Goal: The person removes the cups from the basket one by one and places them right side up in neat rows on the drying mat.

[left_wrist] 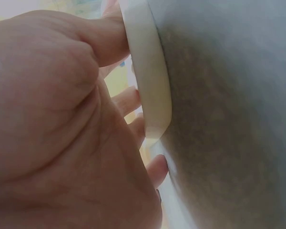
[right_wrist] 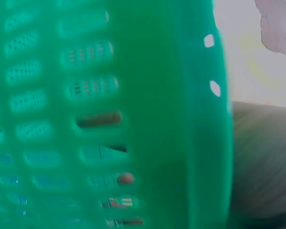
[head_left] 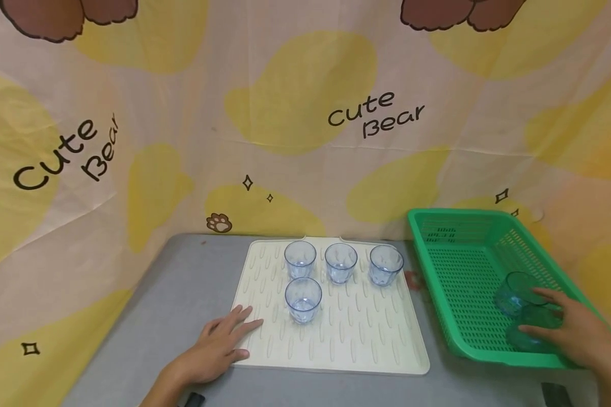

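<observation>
My left hand (head_left: 216, 345) lies with spread fingers over the left front edge of a white ribbed drying tray (head_left: 346, 350). In the left wrist view, the thumb is against the tray's side (left_wrist: 150, 71). On the tray stand several clear bluish glasses: one at back left (head_left: 300, 260), one at back middle (head_left: 340, 264), one at back right (head_left: 386, 265), and one in front (head_left: 303, 301). Inside the green basket (head_left: 450, 333), my right hand (head_left: 580, 328) has its thumb and fingers round the nearer glass (head_left: 534, 333); another glass (head_left: 511, 294) sits just behind it.
The basket stands right of the tray, its slotted wall (right_wrist: 152, 119) filling most of the right wrist view. A grey table (head_left: 198, 271) lies beneath everything. A printed cloth (head_left: 295, 169) hangs right behind the table's back edge.
</observation>
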The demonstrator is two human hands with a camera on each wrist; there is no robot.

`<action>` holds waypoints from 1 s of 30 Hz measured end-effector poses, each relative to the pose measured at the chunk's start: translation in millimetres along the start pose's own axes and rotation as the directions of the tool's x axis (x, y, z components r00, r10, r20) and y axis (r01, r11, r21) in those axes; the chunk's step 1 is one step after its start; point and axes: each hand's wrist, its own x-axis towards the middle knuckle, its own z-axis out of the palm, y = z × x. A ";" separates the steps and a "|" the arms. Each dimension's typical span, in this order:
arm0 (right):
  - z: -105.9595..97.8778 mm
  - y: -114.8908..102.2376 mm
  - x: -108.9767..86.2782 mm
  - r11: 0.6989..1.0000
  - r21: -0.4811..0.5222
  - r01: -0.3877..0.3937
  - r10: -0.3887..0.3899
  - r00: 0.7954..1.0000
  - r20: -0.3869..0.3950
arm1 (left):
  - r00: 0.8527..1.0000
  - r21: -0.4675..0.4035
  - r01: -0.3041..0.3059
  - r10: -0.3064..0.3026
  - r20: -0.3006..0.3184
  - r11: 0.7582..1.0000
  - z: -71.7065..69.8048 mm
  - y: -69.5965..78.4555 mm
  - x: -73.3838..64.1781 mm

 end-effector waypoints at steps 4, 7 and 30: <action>1.3 -10.5 3.9 1.000 0.001 -0.008 0.008 1.000 0.029 | 0.999 0.002 -0.017 0.017 -0.028 1.000 1.0 -1.8 0.5; 3.2 -17.3 7.5 1.000 -0.004 -0.011 0.011 0.999 0.041 | 1.000 -0.005 -0.004 0.004 -0.019 1.000 -0.3 -0.7 1.0; 17.8 -56.4 12.6 0.999 -0.026 0.048 -0.048 0.999 0.000 | 0.999 0.010 0.036 -0.037 0.035 0.999 -2.5 1.6 1.1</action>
